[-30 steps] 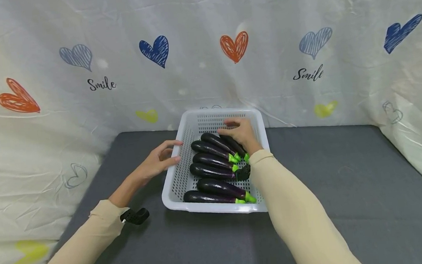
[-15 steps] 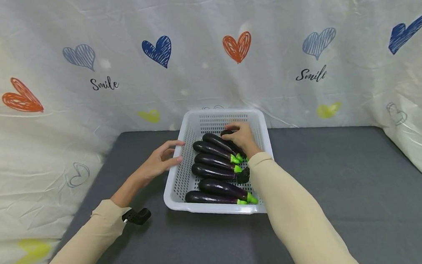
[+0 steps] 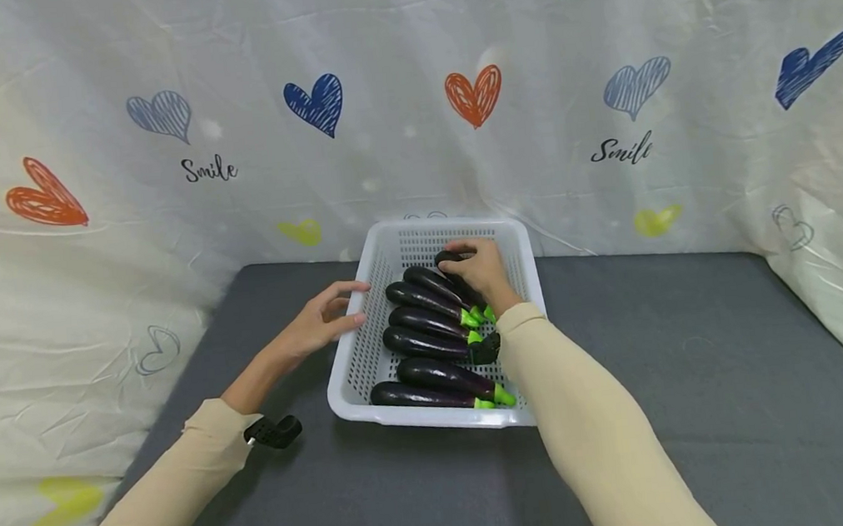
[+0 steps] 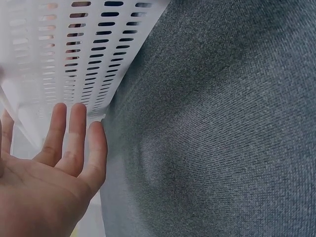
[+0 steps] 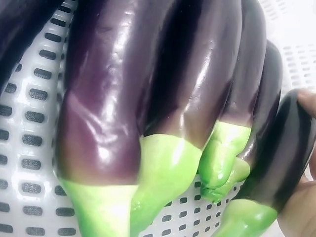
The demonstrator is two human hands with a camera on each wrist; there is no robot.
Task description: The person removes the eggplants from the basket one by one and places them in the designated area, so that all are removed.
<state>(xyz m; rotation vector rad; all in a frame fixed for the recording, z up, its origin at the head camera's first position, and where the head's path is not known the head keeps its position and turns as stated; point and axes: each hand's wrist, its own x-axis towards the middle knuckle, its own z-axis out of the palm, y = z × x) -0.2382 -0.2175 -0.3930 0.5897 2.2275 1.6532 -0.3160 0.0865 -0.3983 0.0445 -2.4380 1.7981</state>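
Note:
In the head view a white perforated basket [image 3: 435, 421] stands on the table with several glossy purple eggplants [image 3: 427, 323] lying in it, their green stem ends to the right. My right hand [image 3: 484, 272] reaches inside and grips the farthest eggplant [image 3: 449, 257] between thumb and fingers. At the right edge of the right wrist view, fingers lie along that eggplant [image 5: 286, 153]. My left hand [image 3: 312, 323] is at the basket's left rim, thumb and forefinger by the edge. The left wrist view shows its fingers [image 4: 76, 133] loosely bent beside the slotted outer wall.
Dark grey cloth [image 3: 700, 355] covers the table around the basket. Close behind the basket hangs a white curtain [image 3: 397, 156] printed with hearts and "Smile". A black wrist device [image 3: 274, 432] hangs at the left cuff, and another [image 3: 485, 348] sits under the right wrist, over the eggplants.
My right hand has come down and closed on the farthest eggplant, whose rounded end has shifted slightly toward the back. The left hand stays at the rim.

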